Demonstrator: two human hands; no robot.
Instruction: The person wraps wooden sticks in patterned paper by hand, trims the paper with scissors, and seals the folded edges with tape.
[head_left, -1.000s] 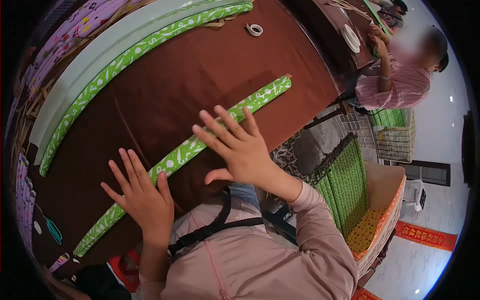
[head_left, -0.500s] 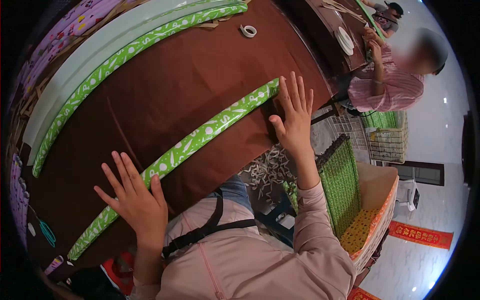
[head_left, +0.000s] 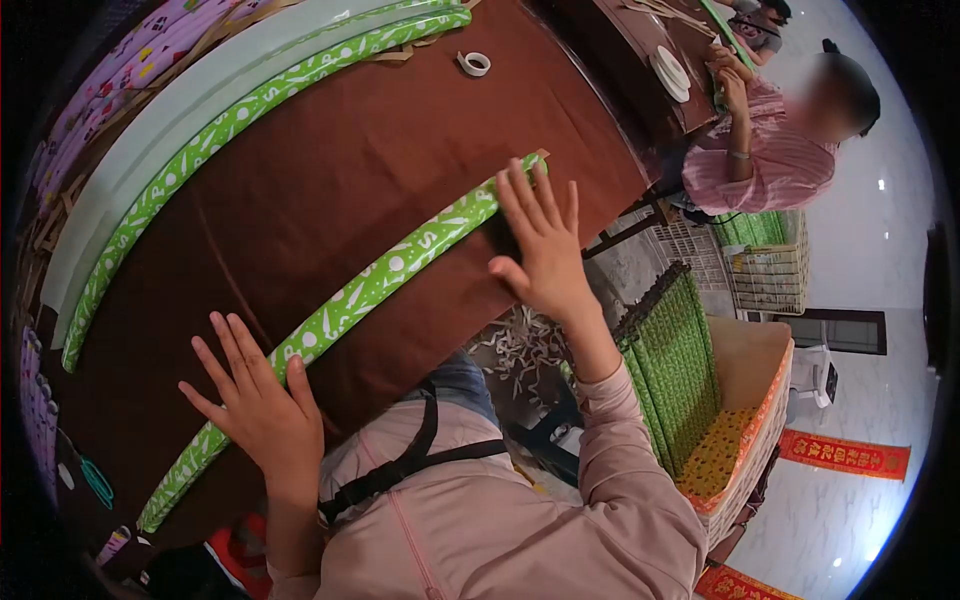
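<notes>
A long roll of green printed sheet (head_left: pixel 385 275) with white figures lies slantwise across the brown-covered table (head_left: pixel 420 110). My left hand (head_left: pixel 260 400), fingers spread, rests flat over its lower left part. Near the upper right end, my right hand (head_left: pixel 545 245) lies across the roll with fingers stretched out and thumb apart. Neither hand grips the roll; the palms hide short parts of it. A small roll of white tape (head_left: pixel 474 64) sits beyond it, towards the far edge.
Flat green printed sheets (head_left: pixel 150 195) with a pale sheet lie along the far left. Teal-handled scissors (head_left: pixel 97 482) are at lower left. A lined basket (head_left: pixel 755 400) holding green rolls stands at right. Curled scraps (head_left: pixel 525 350) lie below the table. Another person (head_left: pixel 765 150) works at upper right.
My right hand has moved left along the roll, uncovering its far end. My left hand has shifted slightly left in view and stays flat. The whole view has shifted a little.
</notes>
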